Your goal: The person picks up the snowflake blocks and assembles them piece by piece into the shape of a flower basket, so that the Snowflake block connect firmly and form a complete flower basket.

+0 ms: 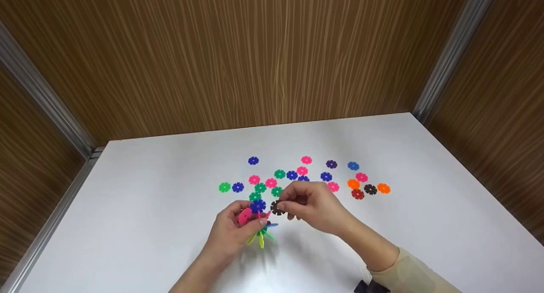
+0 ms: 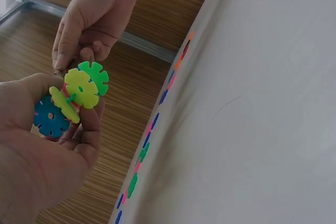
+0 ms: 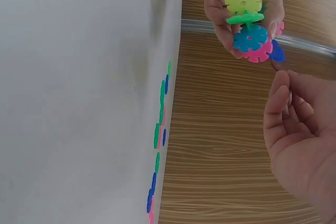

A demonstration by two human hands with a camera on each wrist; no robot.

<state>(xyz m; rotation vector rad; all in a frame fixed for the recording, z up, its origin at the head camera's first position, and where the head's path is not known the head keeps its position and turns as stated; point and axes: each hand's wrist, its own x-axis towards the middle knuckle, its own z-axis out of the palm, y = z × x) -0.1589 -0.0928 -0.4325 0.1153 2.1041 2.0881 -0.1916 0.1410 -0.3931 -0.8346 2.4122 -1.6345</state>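
Pale beige cloth forms the sleeve [image 1: 410, 271] on the right forearm, nearest to the viewer, with a small black object [image 1: 371, 287] beside its cuff, partly cut off. Further in, both hands are occupied above the white desk [image 1: 127, 208]. The left hand [image 1: 229, 231] curls its thumb and fingers round a cluster [image 2: 84, 98] of interlocked flower-shaped discs in yellow, green, blue and pink, set at various angles. The right hand [image 1: 316, 208] pinches a dark brown disc [image 1: 277, 207] between thumb and finger, just beside the cluster's dark blue disc [image 1: 257, 206]; whether the two touch, I cannot tell. Beyond the hands, loose discs lie flat in a band running between the desk's left and right edges. Toward the right edge, a red disc [image 1: 358, 194] sits near a black disc [image 1: 370, 189], with an orange disc [image 1: 383, 188] outermost; toward the left edge, a bright green disc [image 1: 225, 187] marks the band's end. Nearer the desk's far edge lie a purple disc [image 1: 331, 164], a lone blue disc [image 1: 253, 160] and a pink disc [image 1: 306, 160]. Behind that edge stands a wood-grain panel [image 1: 255, 59], with a metal strip [image 1: 452, 57] rising from the far right corner.
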